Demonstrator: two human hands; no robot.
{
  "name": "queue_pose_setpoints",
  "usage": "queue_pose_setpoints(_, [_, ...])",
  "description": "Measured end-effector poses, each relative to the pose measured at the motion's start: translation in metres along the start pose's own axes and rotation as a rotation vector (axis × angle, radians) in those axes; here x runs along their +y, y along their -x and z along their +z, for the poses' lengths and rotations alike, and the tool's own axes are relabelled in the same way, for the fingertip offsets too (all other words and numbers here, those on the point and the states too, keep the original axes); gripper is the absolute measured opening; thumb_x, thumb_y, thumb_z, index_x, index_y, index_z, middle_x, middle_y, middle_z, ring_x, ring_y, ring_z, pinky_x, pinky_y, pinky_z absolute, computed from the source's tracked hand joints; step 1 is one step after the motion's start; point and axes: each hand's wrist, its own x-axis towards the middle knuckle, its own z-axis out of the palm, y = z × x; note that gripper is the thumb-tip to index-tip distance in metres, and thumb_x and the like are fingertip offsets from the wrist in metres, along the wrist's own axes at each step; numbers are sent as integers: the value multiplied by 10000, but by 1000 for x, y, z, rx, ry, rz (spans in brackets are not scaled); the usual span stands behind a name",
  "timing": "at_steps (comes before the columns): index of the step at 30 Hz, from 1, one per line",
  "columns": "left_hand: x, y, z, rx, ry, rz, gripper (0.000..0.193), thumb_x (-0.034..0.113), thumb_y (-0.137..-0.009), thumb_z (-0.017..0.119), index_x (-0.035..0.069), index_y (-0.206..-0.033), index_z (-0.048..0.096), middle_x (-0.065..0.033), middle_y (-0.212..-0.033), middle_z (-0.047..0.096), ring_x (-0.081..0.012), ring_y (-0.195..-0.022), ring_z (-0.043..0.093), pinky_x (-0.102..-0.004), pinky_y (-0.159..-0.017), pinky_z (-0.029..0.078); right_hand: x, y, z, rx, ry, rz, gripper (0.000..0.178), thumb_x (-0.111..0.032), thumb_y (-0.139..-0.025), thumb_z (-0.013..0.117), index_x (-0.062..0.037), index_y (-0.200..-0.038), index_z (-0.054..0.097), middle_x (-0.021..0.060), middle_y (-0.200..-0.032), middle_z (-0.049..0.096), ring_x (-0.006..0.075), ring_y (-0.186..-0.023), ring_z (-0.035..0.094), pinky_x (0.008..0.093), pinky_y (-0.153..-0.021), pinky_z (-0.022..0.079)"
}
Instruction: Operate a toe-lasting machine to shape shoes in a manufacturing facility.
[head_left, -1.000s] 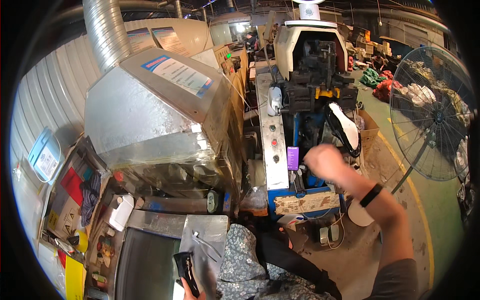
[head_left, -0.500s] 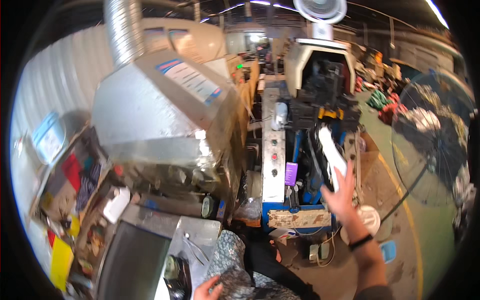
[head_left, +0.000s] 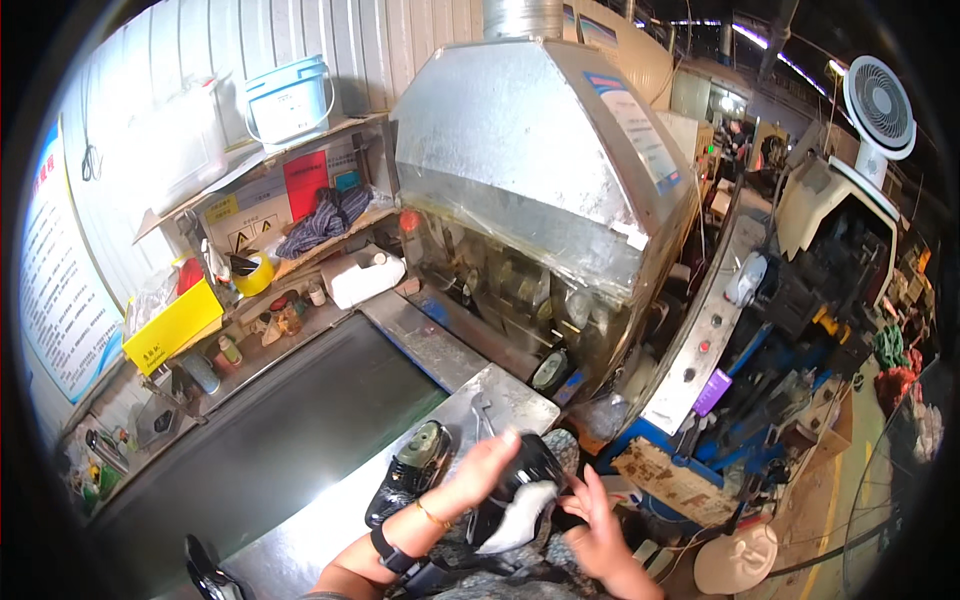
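Note:
A glossy black shoe (head_left: 540, 461) with a white sole-shaped piece (head_left: 519, 522) on it is between my hands, above my lap. My left hand (head_left: 487, 468) is closed at the shoe's left side; some of its fingers are hidden. Beside the shoe's right edge, my right hand (head_left: 597, 526) has its fingers stretched and apart; whether they touch it, I cannot tell. Left of my left hand, another black shoe (head_left: 392, 492) with a greenish top lies on the metal bench (head_left: 330, 530). Near the bench corner rests a metal hand tool (head_left: 482, 412).
A dark conveyor belt (head_left: 290, 425) runs into a metal hood (head_left: 500, 130). A blue machine (head_left: 640, 470) with a button panel (head_left: 690, 350) stands on the right. Shelves (head_left: 290, 150) carry a bucket (head_left: 288, 100) and a yellow bin (head_left: 175, 325). A black shoe (head_left: 208, 570) lies lower left.
My view has swung left toward the conveyor. My right hand has drawn back from the blue machine, where a white piece was at its fingers. Both hands are now close together at the shoe.

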Motion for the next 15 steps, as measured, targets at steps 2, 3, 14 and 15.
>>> queue_pose_setpoints(2, [-14,24,21,-97,-242,128,424,471,-966,525,72,-1020,656,-37,-894,705,-220,-804,687,-389,-645,497,14,-6,-19,-188,-543,385,829,-416,-919,649,18,-1490,232,167,-1411,454,229,-1188,533,358,-976,458])
queue_pose_setpoints(3, [-6,37,32,-163,-421,90,388,442,-964,542,79,-1048,653,-41,-912,709,-211,-857,681,-376,-690,501,13,-7,-26,-291,-415,486,782,-352,-919,664,15,-1480,261,131,-1368,485,199,-1180,526,344,-984,445])
queue_pose_setpoints(14, [-72,64,-63,473,150,137,246,73,-918,624,-3,-1152,624,-80,-1082,663,-150,-1004,604,-276,-895,469,34,-1,18,12,-263,466,449,-296,-925,627,39,-1223,603,82,-1109,667,173,-993,611,358,-886,490])
queue_pose_setpoints(15, [-72,70,-73,519,51,68,325,127,-897,660,-5,-1187,595,-115,-1138,640,-186,-1042,600,-305,-918,466,38,-30,23,129,-663,590,452,-175,-873,665,44,-1255,561,102,-1148,648,182,-1033,609,344,-921,476])
